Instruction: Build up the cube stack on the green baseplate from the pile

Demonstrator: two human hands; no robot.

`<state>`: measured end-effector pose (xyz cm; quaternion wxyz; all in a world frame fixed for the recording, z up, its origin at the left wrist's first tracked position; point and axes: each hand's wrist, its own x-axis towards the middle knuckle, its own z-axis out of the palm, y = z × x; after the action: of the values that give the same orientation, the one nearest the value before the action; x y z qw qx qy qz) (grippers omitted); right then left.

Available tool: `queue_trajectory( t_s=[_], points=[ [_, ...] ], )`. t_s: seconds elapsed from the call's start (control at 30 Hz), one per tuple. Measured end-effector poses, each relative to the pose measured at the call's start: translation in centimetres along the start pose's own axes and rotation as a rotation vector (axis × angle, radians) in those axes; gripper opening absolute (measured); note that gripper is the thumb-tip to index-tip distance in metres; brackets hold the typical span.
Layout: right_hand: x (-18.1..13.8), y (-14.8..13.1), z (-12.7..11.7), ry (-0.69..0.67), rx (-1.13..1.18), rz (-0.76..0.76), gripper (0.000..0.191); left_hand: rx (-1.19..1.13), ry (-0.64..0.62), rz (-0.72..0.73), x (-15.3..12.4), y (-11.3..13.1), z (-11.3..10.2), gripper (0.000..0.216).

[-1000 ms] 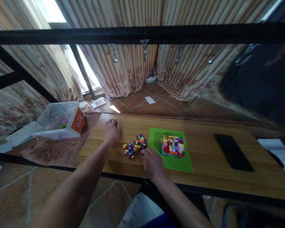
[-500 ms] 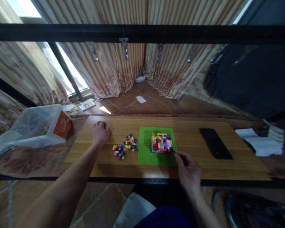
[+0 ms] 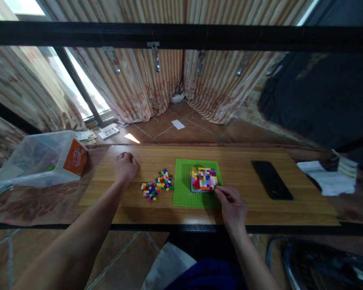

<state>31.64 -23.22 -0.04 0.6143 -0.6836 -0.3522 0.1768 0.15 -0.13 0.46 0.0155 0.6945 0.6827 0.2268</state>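
On a green studded baseplate point(image 3: 181, 197) stands a low rectangular block of many-coloured building bricks point(image 3: 204, 179). My right hand point(image 3: 234, 205) is at its near right corner, thumb and forefinger pinched together on a small brick that the fingertips mostly hide. To the left of the plate lie two adjoining heaps of loose small bricks, a nearer heap point(image 3: 150, 191) and a farther heap point(image 3: 164, 180). My left hand point(image 3: 126, 166) rests on the wooden tabletop beyond these heaps, its fingers curled in and nothing showing in them.
A black phone point(image 3: 272, 180) lies on the right of the wooden table point(image 3: 242, 157). A clear plastic bin point(image 3: 45, 157) with an orange label stands off the left end. White papers point(image 3: 317, 177) are past the right end. A dark bar point(image 3: 181, 36) crosses above.
My right hand has moved slightly left and away from me, from beside the brick block onto its near right corner. The left hand stays in place; the whole view has shifted a little.
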Motion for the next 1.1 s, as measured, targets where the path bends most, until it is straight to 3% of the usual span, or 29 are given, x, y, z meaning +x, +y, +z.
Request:
queue_trajectory(
  t_s=[0.17, 0.47, 0.83, 0.97, 1.1],
  points=[
    [0.3, -0.2, 0.2, -0.001, 0.154, 0.181, 0.027, 0.016, -0.016, -0.012, 0.0, 0.0, 0.0, 0.025],
    [1.5, -1.2, -0.1, -0.052, 0.229, 0.389, 0.029, 0.027, 0.010, 0.001, 0.0, -0.1, 0.3, 0.027],
    [1.2, -1.2, -0.3, -0.075, 0.226, 0.352, 0.031, 0.022, 0.023, 0.017, -0.1, 0.0, 0.0, 0.026],
    [1.2, -0.9, -1.3, 0.033, 0.252, 0.328, 0.034, 0.015, 0.021, 0.019, -0.1, -0.1, 0.0, 0.027],
    [0.9, -1.5, -2.0, 0.088, 0.119, 0.265, 0.034, 0.012, 0.020, 0.007, 0.0, -0.3, 0.3, 0.026]
  ],
)
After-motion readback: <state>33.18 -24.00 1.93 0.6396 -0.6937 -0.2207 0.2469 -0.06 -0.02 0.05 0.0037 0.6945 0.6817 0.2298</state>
